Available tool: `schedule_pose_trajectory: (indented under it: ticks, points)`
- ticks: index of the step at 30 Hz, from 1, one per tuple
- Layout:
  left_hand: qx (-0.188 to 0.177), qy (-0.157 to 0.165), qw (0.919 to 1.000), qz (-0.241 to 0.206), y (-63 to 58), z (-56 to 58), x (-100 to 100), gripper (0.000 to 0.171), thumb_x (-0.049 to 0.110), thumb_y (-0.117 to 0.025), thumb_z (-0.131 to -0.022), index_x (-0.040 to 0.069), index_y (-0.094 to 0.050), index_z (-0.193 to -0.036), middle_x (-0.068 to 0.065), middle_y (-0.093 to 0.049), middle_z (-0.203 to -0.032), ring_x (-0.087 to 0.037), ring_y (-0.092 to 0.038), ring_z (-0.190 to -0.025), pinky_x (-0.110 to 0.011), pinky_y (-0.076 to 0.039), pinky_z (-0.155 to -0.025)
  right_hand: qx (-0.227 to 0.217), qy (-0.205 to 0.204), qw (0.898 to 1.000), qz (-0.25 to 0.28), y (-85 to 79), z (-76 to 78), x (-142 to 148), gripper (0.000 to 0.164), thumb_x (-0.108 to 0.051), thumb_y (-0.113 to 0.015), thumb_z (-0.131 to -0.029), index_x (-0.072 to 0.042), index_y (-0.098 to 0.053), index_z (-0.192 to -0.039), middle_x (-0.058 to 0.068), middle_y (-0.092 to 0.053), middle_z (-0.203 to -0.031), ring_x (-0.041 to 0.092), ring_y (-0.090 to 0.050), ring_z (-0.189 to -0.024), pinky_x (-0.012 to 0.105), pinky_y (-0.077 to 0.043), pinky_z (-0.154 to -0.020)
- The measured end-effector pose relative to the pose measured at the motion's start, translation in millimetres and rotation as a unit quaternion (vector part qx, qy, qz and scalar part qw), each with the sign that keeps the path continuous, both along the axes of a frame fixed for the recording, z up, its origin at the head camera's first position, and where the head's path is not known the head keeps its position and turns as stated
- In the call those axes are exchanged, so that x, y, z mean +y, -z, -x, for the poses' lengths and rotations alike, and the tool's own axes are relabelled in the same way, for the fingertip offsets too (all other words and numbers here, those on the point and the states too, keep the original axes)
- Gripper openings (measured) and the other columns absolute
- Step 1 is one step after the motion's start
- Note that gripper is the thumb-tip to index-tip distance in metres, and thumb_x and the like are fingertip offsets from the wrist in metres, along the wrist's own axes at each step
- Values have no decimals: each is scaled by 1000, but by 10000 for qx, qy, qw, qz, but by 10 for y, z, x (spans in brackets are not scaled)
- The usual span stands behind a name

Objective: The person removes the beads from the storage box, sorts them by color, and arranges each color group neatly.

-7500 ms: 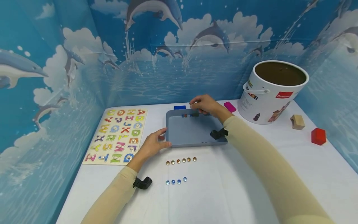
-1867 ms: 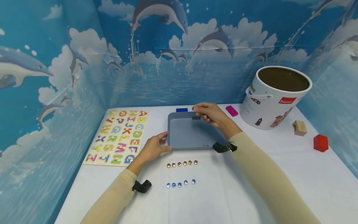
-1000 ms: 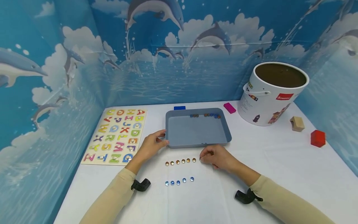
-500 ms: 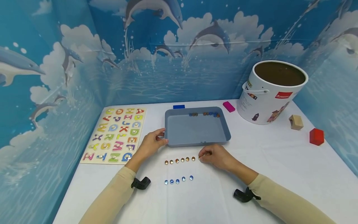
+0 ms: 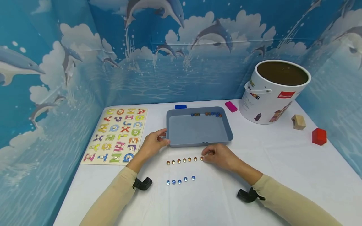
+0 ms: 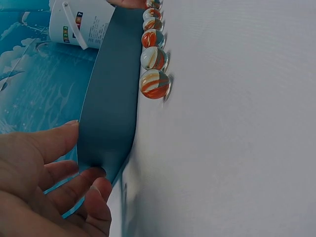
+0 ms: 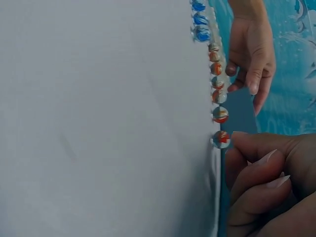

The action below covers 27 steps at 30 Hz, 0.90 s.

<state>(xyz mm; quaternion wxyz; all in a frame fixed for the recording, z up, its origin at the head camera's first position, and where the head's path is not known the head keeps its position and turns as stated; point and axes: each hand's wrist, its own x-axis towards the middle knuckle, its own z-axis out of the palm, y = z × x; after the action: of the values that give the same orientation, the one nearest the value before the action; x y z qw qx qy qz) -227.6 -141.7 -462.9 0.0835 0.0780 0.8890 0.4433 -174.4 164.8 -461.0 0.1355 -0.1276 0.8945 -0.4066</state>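
Note:
My left hand (image 5: 151, 145) rests its thumb and loosely bent fingers against the left side and front corner of a grey tray (image 5: 198, 145). In front of the tray, several orange-and-clear glass marbles (image 5: 184, 160) form a row. At its right end, the thumb and index fingertips of my right hand (image 5: 222, 157) pinch the last marble (image 7: 221, 139), which sits on the cloth; the other fingers curl into the palm. A shorter row of blue marbles (image 5: 179, 181) lies nearer to me. Inside the tray, several mixed blue and orange marbles (image 5: 213, 114) lie along the back wall.
An alphabet puzzle board (image 5: 114, 136) lies left of the tray. Behind the tray are a blue block (image 5: 180, 107) and a magenta block (image 5: 231, 106). A white bucket (image 5: 268, 97), a wooden arch block (image 5: 298, 122) and a red block (image 5: 319, 137) stand at right.
My right hand has come from the tray's back wall to the orange row with another marble, now at its right end. Earlier a blue marble joined the blue row. My left hand stays at the tray.

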Motion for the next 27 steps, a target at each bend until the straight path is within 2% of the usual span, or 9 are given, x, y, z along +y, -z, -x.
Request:
schedule_pose_trajectory:
  ticks: [3,6,10,13,16,19,23,27]
  points:
    - [8,-10,10000,-9,0,1,-6,61,23,-75,-94,12,-53,-149,-9,-68,-131,-20,-57,-93,-31,-46,-72,19,83,9999,-120,-168,84,11,12,-11,-71,-94,-8,-76,-105,1,-62,-82,17,-55,-76,27,-46,-61]
    - [-23,-36,10000,-9,2,0,-11,61,23,-75,-94,12,-53,-149,-9,-68,-131,-21,-57,-93,-31,-46,-72,44,95,9999,105,-460,307,41,19,-17,-69,-97,-7,-75,-112,6,-62,-88,20,-53,-70,30,-45,-57]
    - [-88,-76,9999,-12,3,-7,-18,61,23,-75,-94,13,-53,-150,-8,-68,-132,-21,-57,-94,-31,-47,-72,-145,166,9951,968,-796,818,76,27,-22,-69,-98,-9,-71,-122,11,-60,-88,20,-48,-57,30,-41,-50]
    - [-118,-80,9999,-14,13,-5,-24,61,24,-75,-94,13,-53,-150,-8,-68,-132,-21,-57,-95,-31,-47,-74,-398,300,9888,1407,-876,1265,72,30,-23,-70,-98,-11,-69,-126,10,-61,-92,17,-48,-56,31,-40,-50]
    - [-135,-127,9998,-39,22,-4,-31,61,23,-75,-94,13,-53,-150,-7,-68,-132,-21,-57,-96,-31,-47,-74,-658,503,9837,1597,-785,1640,23,30,-20,-69,-99,-11,-68,-127,10,-64,-101,16,-49,-59,30,-40,-53]
    - [-122,-101,9999,-54,23,-5,-29,61,23,-75,-94,13,-53,-150,-7,-68,-132,-20,-57,-96,-31,-47,-74,-1074,729,9807,1462,-601,1872,-41,31,-20,-69,-98,-9,-69,-127,9,-65,-106,15,-49,-59,30,-41,-56]
    - [-114,-14,9999,-106,18,2,-14,61,23,-75,-94,13,-52,-150,-8,-68,-133,-20,-57,-95,-31,-47,-74,-1529,981,9775,1071,-376,1988,-96,29,-18,-70,-98,-7,-71,-125,6,-68,-94,13,-49,-57,28,-41,-56]
    - [-77,-43,9999,-132,14,9,-16,61,22,-75,-93,12,-53,-150,-8,-68,-132,-20,-57,-95,-31,-46,-73,-1519,980,9799,843,-268,2001,-138,26,-18,-70,-98,-6,-73,-120,4,-69,-82,13,-48,-58,27,-38,-53]
